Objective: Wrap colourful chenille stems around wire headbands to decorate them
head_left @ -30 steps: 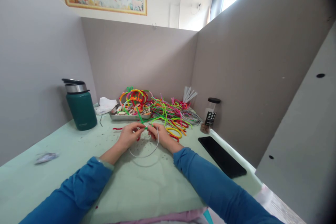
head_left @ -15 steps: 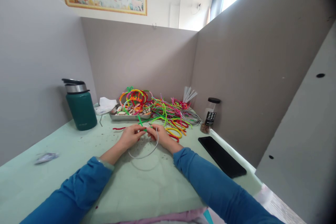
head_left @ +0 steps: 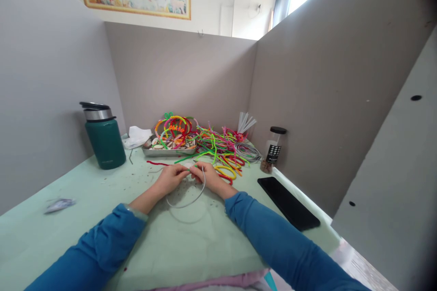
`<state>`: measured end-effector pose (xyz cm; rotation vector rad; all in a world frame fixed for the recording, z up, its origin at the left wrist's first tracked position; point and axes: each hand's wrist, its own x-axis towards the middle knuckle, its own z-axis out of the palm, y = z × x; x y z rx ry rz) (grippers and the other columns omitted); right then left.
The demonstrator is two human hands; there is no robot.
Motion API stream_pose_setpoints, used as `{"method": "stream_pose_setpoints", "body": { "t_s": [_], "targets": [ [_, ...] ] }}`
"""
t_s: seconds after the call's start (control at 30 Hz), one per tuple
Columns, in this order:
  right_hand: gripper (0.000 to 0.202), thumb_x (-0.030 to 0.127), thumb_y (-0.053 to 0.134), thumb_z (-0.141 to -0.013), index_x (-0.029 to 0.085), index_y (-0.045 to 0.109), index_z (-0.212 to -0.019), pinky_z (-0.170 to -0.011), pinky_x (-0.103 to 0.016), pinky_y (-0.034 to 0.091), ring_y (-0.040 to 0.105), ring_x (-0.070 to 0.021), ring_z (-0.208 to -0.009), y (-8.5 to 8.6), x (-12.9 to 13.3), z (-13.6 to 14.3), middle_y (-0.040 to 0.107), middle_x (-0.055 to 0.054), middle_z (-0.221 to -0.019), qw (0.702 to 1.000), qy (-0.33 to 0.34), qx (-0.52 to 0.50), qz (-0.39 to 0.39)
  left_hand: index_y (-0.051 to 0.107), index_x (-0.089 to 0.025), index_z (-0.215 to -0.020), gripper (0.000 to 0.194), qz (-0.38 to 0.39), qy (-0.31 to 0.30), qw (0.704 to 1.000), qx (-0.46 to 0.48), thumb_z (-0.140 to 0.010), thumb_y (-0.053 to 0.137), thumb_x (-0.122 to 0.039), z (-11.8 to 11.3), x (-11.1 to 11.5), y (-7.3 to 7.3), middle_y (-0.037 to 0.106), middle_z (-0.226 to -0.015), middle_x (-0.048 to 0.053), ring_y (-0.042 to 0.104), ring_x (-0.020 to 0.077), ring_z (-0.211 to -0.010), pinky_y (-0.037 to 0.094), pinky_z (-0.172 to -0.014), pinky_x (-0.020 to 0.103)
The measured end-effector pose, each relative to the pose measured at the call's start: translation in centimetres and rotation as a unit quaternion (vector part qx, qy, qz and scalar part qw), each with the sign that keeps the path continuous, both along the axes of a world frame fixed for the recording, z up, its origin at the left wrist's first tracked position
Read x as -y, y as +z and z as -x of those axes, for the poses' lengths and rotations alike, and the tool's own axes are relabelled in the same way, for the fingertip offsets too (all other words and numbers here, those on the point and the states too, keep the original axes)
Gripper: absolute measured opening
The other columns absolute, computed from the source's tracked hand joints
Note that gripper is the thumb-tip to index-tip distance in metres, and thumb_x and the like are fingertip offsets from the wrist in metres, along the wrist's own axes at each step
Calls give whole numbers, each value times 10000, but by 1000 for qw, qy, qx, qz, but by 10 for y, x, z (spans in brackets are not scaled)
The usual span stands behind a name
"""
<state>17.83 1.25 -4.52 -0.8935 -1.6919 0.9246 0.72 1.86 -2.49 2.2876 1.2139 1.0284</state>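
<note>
Fingertips of the left hand and the right hand are pinched together on a green pipe cleaner where it meets a thin white hoop, which is held just above the pale green table and curves toward the person. A tangle of coloured pipe cleaners and a metal tray are seen just behind, a green flask far left, a black phone at right.

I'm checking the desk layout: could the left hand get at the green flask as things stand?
Probably yes: bare table lies between the left hand and the green flask, but the hand is pinching the grey hoop.
</note>
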Motion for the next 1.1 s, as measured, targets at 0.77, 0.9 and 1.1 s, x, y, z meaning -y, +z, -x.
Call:
{"method": "stream_pose_setpoints", "body": {
  "t_s": [0.77,0.9,1.1],
  "targets": [
    [274,337,609,-786,173,574,-1003,-439,-210,375,457,-88,-453,-3,-1,3,545,25,-628,999,40,-10,22,663,-139,-780,301,71,-31,987,144,-748,557,-418,-2,9,6,514,-501,-42,397,79,-421,328,-433,199],
    [317,411,621,-778,162,610,-974,-461,-206,388,470,-84,-481,-1,1,4,574,6,-658,998,56,2,16,661,-128,-825,336,93,-52,982,153,-747,563,-440,-2,8,4,516,-527,-41,375,68,-393,332,-408,204],
    [284,410,567,-818,166,637,-947,-444,-203,385,477,-85,-467,-1,0,4,585,-3,-663,998,48,3,31,679,-133,-829,341,82,-37,984,151,-749,559,-442,-2,5,2,607,-629,-7,384,61,-408,328,-416,200]
  ]
}}
